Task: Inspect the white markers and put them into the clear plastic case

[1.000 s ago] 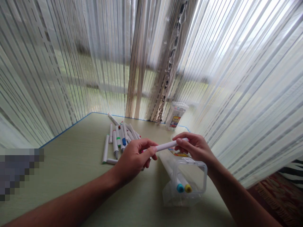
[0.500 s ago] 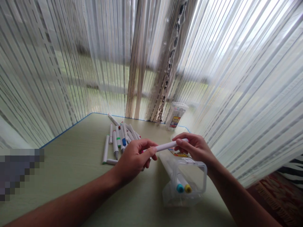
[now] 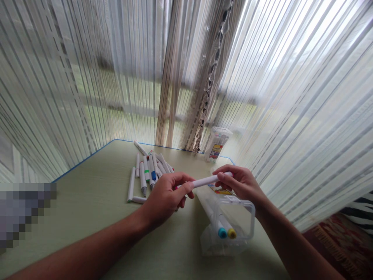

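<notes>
A white marker [image 3: 205,180] is held level between both hands above the table. My left hand [image 3: 166,196] is closed on its near-left end. My right hand [image 3: 243,183] pinches its right end with fingertips. Just below lies a clear plastic marker box [image 3: 231,229] on its side, open toward me, with two markers inside showing a blue cap [image 3: 222,232] and a yellow cap [image 3: 232,233]. Several loose white markers [image 3: 147,173] lie in a pile on the table beyond my left hand.
The pale green table [image 3: 96,198] has a blue edge and sits in a corner of striped sheer curtains [image 3: 291,97]. A second clear marker container [image 3: 217,143] stands upright at the back. A patterned rug [image 3: 344,245] shows at lower right.
Hands and marker hold nearly the same pose; the view has shifted slightly, so everything sits a little lower in the picture.
</notes>
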Motion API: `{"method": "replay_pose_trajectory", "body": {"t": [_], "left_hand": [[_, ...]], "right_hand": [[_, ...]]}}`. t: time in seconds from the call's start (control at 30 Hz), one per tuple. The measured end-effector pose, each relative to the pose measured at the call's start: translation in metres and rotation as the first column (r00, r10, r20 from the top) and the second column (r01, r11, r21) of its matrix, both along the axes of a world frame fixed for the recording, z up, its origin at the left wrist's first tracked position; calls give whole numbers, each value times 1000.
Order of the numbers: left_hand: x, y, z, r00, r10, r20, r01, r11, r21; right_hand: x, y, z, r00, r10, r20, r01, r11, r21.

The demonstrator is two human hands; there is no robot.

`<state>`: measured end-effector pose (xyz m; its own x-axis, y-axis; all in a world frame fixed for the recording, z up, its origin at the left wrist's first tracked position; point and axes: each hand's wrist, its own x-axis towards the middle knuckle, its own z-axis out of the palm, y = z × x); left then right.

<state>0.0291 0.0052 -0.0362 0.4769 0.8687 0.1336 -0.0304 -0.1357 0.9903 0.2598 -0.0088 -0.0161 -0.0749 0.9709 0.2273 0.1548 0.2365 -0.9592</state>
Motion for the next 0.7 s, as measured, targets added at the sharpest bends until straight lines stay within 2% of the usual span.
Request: {"method": "replay_pose_trajectory", "body": {"t": [0.7], "left_hand": [[1,2,-1,1000,-12,9,12,1000,-6]], "right_hand": [[-6,-4,2,999,-38,17,37,999,18]]}}
